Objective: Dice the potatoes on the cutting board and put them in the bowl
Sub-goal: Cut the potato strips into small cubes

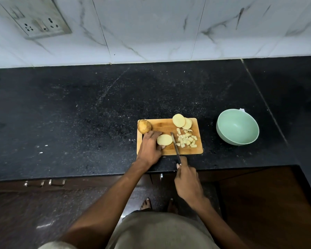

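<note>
Potatoes on the wooden cutting board (167,152), which lies near the front edge of the black stone counter (79,114), at several stages of cutting. Bowl (237,127), pale green, stands on the counter well right of the board, tilted slightly, nothing visible inside. Left hand (150,147) rests on the board's near-left part; its fingers curl around the left side of a flat potato slice (164,140), thumb at the slice's near edge. Right hand (187,178) is off the board's near edge, closed around the handle of a knife (175,147); index finger lies along the top of the handle. Blade points away from the person, running just right of the held slice, between it and a pile of diced pieces (187,139). Unpeeled whole potato (144,126) sits at the far-left corner, overhanging the board's edge. Two overlapping round slices (182,121) at the far edge, right of centre.
</note>
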